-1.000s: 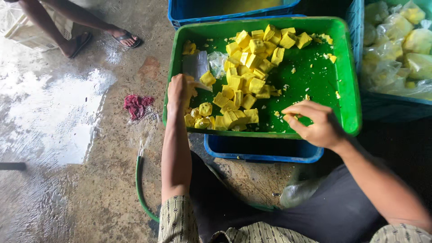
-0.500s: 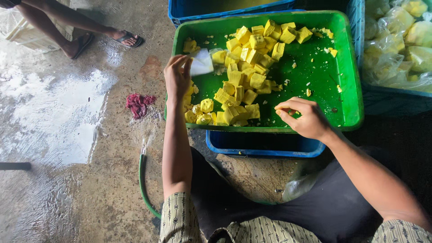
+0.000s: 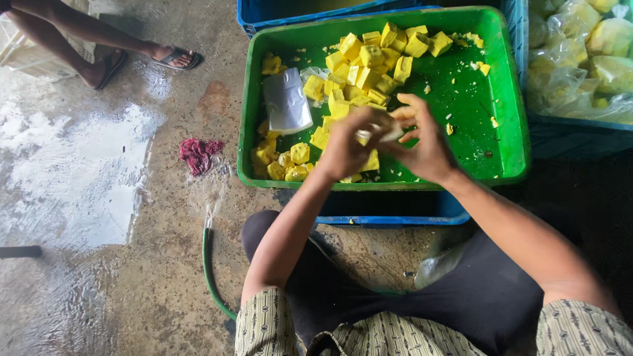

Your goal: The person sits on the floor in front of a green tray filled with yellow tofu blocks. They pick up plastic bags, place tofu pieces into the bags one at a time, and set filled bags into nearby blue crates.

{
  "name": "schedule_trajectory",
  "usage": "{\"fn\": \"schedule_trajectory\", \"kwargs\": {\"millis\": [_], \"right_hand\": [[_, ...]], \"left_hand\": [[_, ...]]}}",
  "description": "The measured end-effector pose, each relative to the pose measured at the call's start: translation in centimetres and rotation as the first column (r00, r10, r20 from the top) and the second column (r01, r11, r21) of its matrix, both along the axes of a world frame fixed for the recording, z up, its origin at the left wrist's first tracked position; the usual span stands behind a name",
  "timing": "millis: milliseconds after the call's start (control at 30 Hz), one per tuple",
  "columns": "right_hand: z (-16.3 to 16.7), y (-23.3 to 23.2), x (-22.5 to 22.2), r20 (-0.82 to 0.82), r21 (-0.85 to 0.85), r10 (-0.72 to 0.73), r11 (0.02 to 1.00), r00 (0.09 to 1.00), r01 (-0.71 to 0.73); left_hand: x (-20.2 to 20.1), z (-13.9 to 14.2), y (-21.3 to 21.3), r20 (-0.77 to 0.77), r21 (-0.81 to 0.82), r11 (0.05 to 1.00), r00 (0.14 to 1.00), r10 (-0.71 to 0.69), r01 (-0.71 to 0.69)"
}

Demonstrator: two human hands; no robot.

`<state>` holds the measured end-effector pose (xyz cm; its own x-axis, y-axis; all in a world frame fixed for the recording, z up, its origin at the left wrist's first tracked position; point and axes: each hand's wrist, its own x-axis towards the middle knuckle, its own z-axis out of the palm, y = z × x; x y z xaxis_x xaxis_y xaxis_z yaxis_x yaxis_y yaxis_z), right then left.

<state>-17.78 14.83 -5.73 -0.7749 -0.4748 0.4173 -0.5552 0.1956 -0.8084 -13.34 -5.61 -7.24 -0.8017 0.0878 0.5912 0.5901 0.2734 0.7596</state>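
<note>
Both hands meet over the middle of the green plastic tray (image 3: 508, 86). Left hand (image 3: 346, 145) and right hand (image 3: 425, 142) are curled toward each other, fingertips pinching a small pale item (image 3: 379, 134) between them; it is mostly hidden by the fingers, so what it is cannot be told, perhaps a thin bag or wrapper. The right hand's fingers are partly spread above it.

The tray sits on a blue crate (image 3: 389, 214), with another blue crate (image 3: 297, 10) behind its far edge. Inside the tray: a heap of yellow cubes (image 3: 369, 66) running from the far right corner down to the near left corner, some directly under the hands. A stack of clear plastic bags (image 3: 287, 100) lies flat at the tray's left side, touching the cubes. Small yellow crumbs are scattered on the tray's bare right half.

To the right, a blue crate holds filled clear bags of yellow pieces (image 3: 580, 59).

Wet concrete floor (image 3: 99, 198) on the left. A red rag (image 3: 198, 153) lies on it, just left of the tray. A green hose (image 3: 210, 264) curves beside the person's knee. Another person's sandalled feet (image 3: 171, 58) show at top left.
</note>
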Motion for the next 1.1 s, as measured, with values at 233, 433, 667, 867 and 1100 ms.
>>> {"fn": "schedule_trajectory", "kwargs": {"millis": [233,433,667,867,1100], "right_hand": [[-1.3,3.2,-1.3,-0.404,0.161,-0.19,0.948,0.895,0.274],[-1.5,5.3,-1.9,-0.69,0.117,-0.221,0.906,0.689,0.407],[-4.3,12.5,-7.3,-0.062,-0.215,-0.339,0.923,0.939,0.319],[-8.1,15.8,-10.1,-0.016,-0.284,-0.2,0.94,0.98,0.187],[-5.1,7.9,-1.9,0.19,-0.138,0.064,0.99,0.98,-0.038]], "left_hand": [[0.0,-1.3,1.2,-0.179,-0.455,0.814,0.932,0.314,-0.361],[-1.7,-2.4,0.2,-0.152,-0.326,0.761,0.826,0.543,-0.561],[-3.8,-3.5,-4.3,0.198,0.029,0.954,0.937,0.287,-0.298],[-3.4,-4.4,-4.0,0.243,0.105,0.945,0.929,0.278,-0.31],[0.3,-3.2,5.5,0.36,0.008,1.0,0.933,-0.004,0.002]]}}
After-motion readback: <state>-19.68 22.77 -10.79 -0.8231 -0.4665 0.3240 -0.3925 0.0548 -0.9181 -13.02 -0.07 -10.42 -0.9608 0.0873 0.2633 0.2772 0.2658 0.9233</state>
